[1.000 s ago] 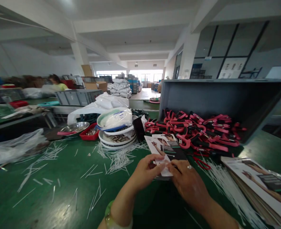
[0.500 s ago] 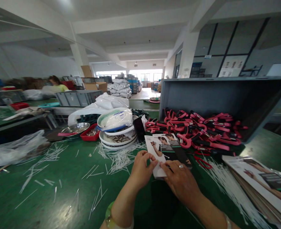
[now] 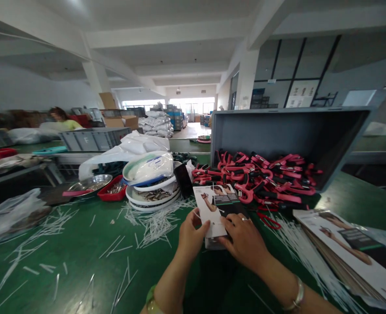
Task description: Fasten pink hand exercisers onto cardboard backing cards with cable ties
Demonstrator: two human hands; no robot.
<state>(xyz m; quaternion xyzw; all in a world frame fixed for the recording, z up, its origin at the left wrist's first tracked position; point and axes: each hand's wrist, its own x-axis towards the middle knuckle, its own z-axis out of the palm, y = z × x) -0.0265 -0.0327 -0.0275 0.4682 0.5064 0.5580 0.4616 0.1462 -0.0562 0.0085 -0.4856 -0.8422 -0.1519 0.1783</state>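
A printed cardboard packaging card [image 3: 209,213], white and black with a picture of an arm, lies tilted on top of other such cards in front of me. My left hand [image 3: 192,237] grips its left edge, thumb on the face and fingers behind. My right hand [image 3: 245,240], with a ring on one finger, is closed on the card's lower right part. A thin white tie pokes out of the card near the fingertips; its far end is hidden.
Pink-and-black clamp-like tools [image 3: 261,174] spill from a tipped grey crate [image 3: 287,131]. Loose white ties [image 3: 158,222] are strewn over the green table [image 3: 81,257]. More cards [image 3: 346,244] are stacked at right. Stacked white bowls [image 3: 152,203] and a red tray [image 3: 112,194] stand at left.
The view has turned slightly right. My left hand has slid from the front of the card to its left edge, and the card is lifted a little off the stack.
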